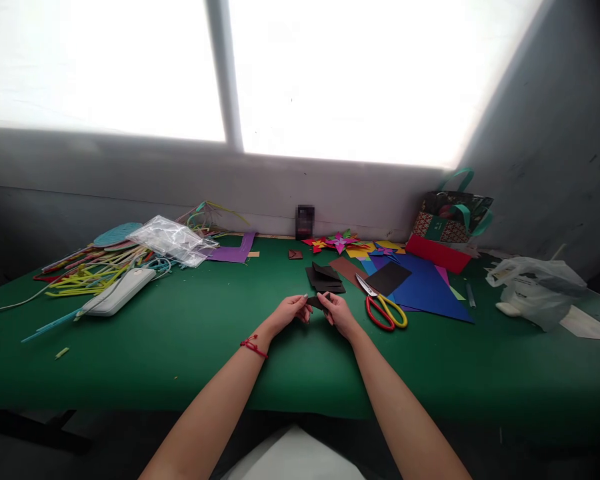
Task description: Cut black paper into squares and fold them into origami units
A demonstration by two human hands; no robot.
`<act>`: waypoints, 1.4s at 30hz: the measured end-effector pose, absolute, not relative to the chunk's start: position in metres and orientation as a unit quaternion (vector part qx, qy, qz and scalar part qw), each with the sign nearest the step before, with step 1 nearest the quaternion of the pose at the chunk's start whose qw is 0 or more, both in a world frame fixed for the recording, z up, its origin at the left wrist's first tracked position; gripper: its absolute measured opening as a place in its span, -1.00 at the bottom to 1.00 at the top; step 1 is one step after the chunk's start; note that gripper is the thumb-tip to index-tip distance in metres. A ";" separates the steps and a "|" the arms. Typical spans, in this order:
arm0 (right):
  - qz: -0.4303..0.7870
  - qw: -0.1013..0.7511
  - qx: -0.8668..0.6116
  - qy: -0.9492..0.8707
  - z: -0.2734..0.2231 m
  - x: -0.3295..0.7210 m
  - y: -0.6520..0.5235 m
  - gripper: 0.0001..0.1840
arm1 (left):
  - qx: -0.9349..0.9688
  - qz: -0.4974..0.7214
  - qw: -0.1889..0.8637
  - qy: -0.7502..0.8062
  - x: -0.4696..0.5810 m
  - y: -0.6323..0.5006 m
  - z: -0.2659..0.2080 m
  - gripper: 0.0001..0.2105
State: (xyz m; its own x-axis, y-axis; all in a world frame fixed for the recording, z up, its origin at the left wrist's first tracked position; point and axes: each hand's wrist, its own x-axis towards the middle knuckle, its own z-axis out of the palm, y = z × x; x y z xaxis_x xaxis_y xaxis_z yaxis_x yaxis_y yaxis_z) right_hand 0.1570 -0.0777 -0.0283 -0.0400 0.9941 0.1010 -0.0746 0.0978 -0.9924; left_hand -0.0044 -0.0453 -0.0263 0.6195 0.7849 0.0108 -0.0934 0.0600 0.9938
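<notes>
Fingers of left hand and right hand are pinching, nearly closed, black paper; crisp creasing is probably demanding aligned edges.

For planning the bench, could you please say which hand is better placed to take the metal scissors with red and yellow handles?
Likely the right hand: the scissors lie to its right, while the left hand is farther away. But both hold a small black paper piece.
</notes>
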 end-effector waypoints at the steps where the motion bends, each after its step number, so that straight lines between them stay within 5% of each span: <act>1: 0.502 0.530 -0.445 -0.519 -0.028 0.157 -0.078 -0.65 | 0.604 0.327 0.667 0.289 -0.004 -0.045 -0.026 -0.54; 12: 0.504 0.496 -0.443 -0.551 -0.023 0.156 -0.083 -0.67 | 0.670 0.312 0.596 0.313 -0.002 -0.049 -0.027 -0.60; 42: 0.524 0.494 -0.428 -0.545 -0.024 0.157 -0.082 -0.66 | 0.651 0.336 0.626 0.266 -0.006 -0.049 -0.021 -0.59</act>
